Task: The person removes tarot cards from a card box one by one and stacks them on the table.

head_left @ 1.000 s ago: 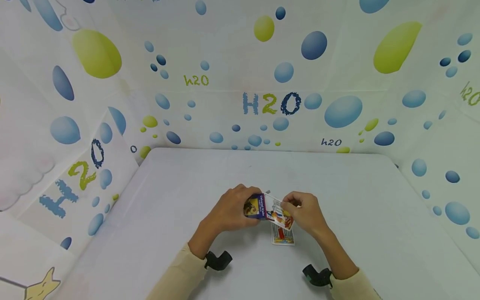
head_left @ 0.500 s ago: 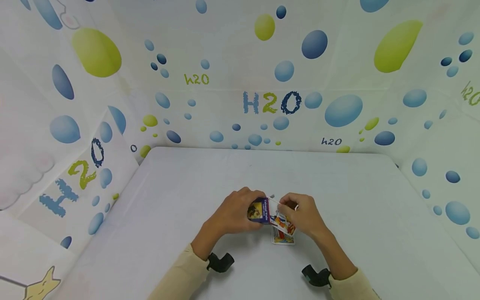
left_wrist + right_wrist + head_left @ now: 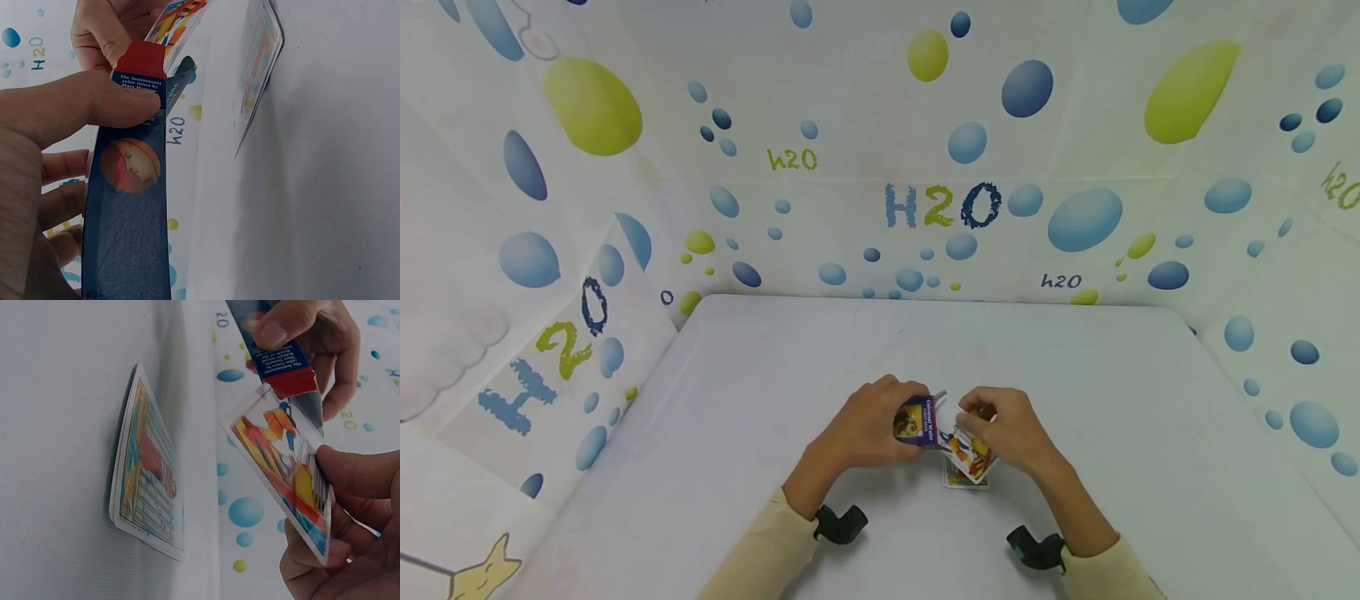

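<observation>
My left hand (image 3: pixel 868 425) grips a dark blue card box (image 3: pixel 131 212) with its red-edged open end turned to the right and a flap sticking out. The thumb presses on the printed narrow side. At that open end, my right hand (image 3: pixel 1011 429) pinches a few picture cards (image 3: pixel 281 456) between thumb and fingers. They slant down to the right, their upper end right at the box's mouth. Below them a small stack of cards (image 3: pixel 147 475) lies face up on the white table, partly covered by the held cards in the head view.
The table (image 3: pixel 775 358) has a white cover and ends at a back edge against a wall sheet (image 3: pixel 850 100) printed with blue and green drops. Black wrist cameras (image 3: pixel 841 525) sit on both wrists, low over the table.
Both hands shifted slightly right and down at first. The right hand's cards have swung to a steeper slant, their lower end now farther down and to the right over the stack.
</observation>
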`<state>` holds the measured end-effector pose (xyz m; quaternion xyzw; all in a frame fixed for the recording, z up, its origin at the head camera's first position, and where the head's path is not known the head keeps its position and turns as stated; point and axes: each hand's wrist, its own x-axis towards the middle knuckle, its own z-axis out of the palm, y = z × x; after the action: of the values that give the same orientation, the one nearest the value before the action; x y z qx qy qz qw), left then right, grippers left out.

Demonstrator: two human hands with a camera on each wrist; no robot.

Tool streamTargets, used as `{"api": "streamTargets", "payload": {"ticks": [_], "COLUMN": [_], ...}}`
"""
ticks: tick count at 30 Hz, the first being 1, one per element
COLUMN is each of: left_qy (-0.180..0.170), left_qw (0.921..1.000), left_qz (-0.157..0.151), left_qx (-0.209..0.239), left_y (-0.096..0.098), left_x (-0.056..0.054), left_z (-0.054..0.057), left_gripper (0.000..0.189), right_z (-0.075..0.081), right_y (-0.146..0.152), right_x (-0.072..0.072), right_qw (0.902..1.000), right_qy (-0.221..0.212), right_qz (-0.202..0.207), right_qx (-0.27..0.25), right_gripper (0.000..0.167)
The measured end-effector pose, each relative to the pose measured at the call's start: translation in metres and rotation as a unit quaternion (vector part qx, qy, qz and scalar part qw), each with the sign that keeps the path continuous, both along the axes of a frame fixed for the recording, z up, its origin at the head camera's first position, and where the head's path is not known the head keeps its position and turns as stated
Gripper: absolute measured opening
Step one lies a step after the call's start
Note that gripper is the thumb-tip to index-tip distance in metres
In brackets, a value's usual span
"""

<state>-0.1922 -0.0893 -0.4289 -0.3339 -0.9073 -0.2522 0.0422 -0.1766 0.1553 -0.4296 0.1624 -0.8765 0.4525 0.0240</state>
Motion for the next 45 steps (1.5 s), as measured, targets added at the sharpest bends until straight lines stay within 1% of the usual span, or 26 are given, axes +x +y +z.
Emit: {"api": "streamTargets", "payload": {"ticks": [5, 10, 13, 17, 21, 24, 27, 31, 34, 38, 41, 45], "left_qy": [-0.004, -0.015, -0.015, -0.016, -0.017, -0.017, -0.014, -0.011, -0.012, -0.012, -0.01, -0.011], "left_qw": [0.9999, 0.999, 0.9983, 0.9975, 0.9969, 0.9966, 0.9966, 0.9969, 0.997, 0.9972, 0.9972, 0.9973], "left_qz": [0.013, 0.04, 0.055, 0.067, 0.075, 0.078, 0.077, 0.072, 0.071, 0.069, 0.068, 0.067], "left_qx": [0.006, 0.008, 0.013, 0.017, 0.016, 0.02, 0.026, 0.03, 0.029, 0.028, 0.029, 0.03], "left_y": [-0.004, -0.011, -0.015, -0.018, -0.02, -0.021, -0.022, -0.022, -0.021, -0.02, -0.02, -0.02], "left_x": [-0.003, -0.005, -0.007, -0.009, -0.009, -0.009, -0.009, -0.009, -0.009, -0.009, -0.009, -0.008], "left_z": [-0.001, 0.001, 0.003, 0.005, 0.006, 0.006, 0.006, 0.006, 0.006, 0.007, 0.007, 0.007], "left_gripper": [0.069, 0.07, 0.071, 0.071, 0.071, 0.071, 0.071, 0.07, 0.07, 0.07, 0.07, 0.07], "right_z": [0.0, 0.0, -0.003, -0.007, -0.009, -0.012, -0.013, -0.016, -0.02, -0.026, -0.029, -0.031], "right_y": [0.003, 0.008, 0.013, 0.017, 0.015, 0.012, 0.008, 0.004, 0.003, 0.0, -0.002, -0.005], "right_x": [-0.001, -0.004, -0.007, -0.01, -0.01, -0.01, -0.009, -0.007, -0.007, -0.008, -0.008, -0.009], "right_qw": [0.9995, 0.9972, 0.9948, 0.9894, 0.9812, 0.9761, 0.974, 0.9736, 0.975, 0.9761, 0.9739, 0.9702], "right_qy": [-0.028, -0.071, -0.096, -0.133, -0.173, -0.193, -0.2, -0.202, -0.194, -0.178, -0.172, -0.176], "right_qz": [-0.009, -0.019, -0.03, -0.05, -0.073, -0.088, -0.096, -0.102, -0.108, -0.116, -0.117, -0.115], "right_qx": [0.003, -0.012, -0.018, -0.029, -0.043, -0.05, -0.046, -0.033, -0.011, 0.047, 0.09, 0.121], "right_gripper": [0.009, 0.011, 0.012, 0.013, 0.013, 0.013, 0.012, 0.012, 0.013, 0.018, 0.023, 0.027]}}
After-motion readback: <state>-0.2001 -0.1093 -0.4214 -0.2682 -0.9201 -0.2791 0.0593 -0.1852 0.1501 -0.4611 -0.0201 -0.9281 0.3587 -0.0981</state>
